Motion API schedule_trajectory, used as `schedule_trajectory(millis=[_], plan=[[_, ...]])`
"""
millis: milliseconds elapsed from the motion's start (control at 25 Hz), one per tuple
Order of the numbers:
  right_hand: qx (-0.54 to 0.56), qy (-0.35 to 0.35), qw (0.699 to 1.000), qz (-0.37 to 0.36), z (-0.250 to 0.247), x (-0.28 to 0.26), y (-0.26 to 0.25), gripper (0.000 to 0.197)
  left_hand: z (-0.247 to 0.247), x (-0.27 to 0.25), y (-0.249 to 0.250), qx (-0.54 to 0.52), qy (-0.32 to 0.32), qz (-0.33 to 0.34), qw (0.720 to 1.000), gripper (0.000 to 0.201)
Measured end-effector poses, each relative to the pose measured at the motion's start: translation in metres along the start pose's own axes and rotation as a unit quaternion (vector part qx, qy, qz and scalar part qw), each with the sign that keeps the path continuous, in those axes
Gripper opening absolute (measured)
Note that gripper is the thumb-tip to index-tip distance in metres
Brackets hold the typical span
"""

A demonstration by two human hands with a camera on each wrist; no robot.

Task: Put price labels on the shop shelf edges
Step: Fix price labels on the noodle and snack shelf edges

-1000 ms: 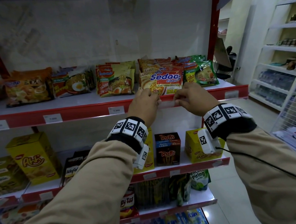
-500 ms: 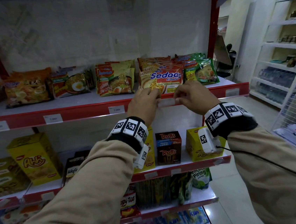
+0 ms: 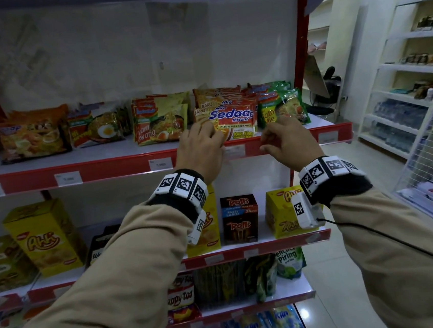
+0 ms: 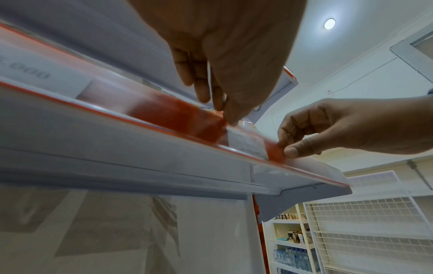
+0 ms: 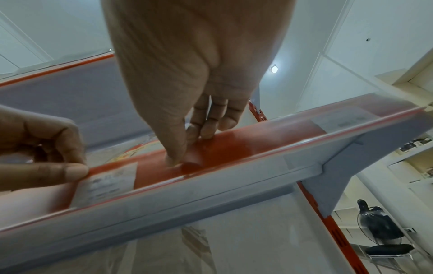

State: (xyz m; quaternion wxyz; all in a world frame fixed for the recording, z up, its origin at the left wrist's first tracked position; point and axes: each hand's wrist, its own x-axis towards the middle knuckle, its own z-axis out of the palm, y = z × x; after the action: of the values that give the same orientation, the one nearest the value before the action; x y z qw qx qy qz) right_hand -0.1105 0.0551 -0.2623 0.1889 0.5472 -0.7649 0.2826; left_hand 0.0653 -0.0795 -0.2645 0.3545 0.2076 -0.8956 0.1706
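The shelving unit [image 3: 129,52] is standing with red-fronted tiers, and its top shelf edge [image 3: 119,166] is running as a red strip across the head view. Instant noodle packets [image 3: 234,119] are lying in a row on that top tier, directly behind both hands; yellow snack boxes [image 3: 44,240] and a dark Rolls box [image 3: 240,218] are standing on the tier below. The left hand [image 3: 200,152] is reaching up to the strip, thumb tip pressing the left end of the price label [image 3: 235,151], remaining fingers curling loosely behind and gripping nothing. The right hand [image 3: 287,140] is sitting just right of the label, thumb and fingertips bearing on the bare red strip, fingers bent, holding nothing. The price label is lying flat in the strip between the two hands. Other labels [image 3: 68,178] are sitting farther left along the same edge.
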Motion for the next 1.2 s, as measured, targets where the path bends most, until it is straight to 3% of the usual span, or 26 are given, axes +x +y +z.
schedule_trajectory(millis=[240,440,560,760,960,1200], plan=[[-0.047,0.029,0.998,-0.007,-0.016,-0.008,0.036,0.030,-0.002,0.016,0.022,-0.014,-0.038,0.017,0.999,0.025],[-0.091,0.048,0.995,0.018,-0.036,-0.020,0.084,0.030,0.016,0.045,0.089,-0.013,-0.080,0.059,0.995,0.046],[-0.055,0.058,0.996,0.048,-0.050,-0.023,0.117,0.026,0.030,0.058,0.126,-0.008,-0.095,0.061,0.994,0.053],[-0.033,0.048,0.998,0.008,-0.054,-0.027,0.142,0.022,0.044,0.068,0.165,-0.048,-0.050,0.055,0.996,0.031],[-0.024,0.070,0.996,-0.039,-0.053,-0.032,0.145,0.021,0.050,0.071,0.175,-0.080,-0.023,0.009,0.997,0.029],[-0.096,-0.002,0.995,-0.041,-0.054,-0.028,0.139,0.028,0.052,0.070,0.183,-0.093,-0.021,-0.022,0.995,0.022]])
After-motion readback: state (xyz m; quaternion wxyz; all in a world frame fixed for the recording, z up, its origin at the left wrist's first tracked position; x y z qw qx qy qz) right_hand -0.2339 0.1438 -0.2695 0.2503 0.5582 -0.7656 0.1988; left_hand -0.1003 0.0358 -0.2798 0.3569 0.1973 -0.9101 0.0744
